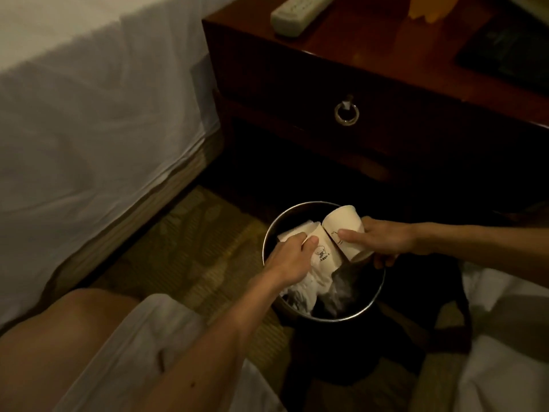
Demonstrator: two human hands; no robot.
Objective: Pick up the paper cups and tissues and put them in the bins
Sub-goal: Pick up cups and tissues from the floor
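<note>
Over the bin, the left hand wraps the printed paper cup, the right hand the tilted paper cup, mid-wall; both look light, crushable.

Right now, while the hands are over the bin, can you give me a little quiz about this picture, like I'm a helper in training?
1. What do the left hand and the right hand each hold above the round bin? A) a paper cup B) a bottle C) nothing
2. True or false: the bin has nothing in it.
3. Fill in: the remote control lies on the wooden ____.

Key:
1. A: the left cup and the right cup.
2. False: crumpled tissues lie inside.
3. nightstand
</note>
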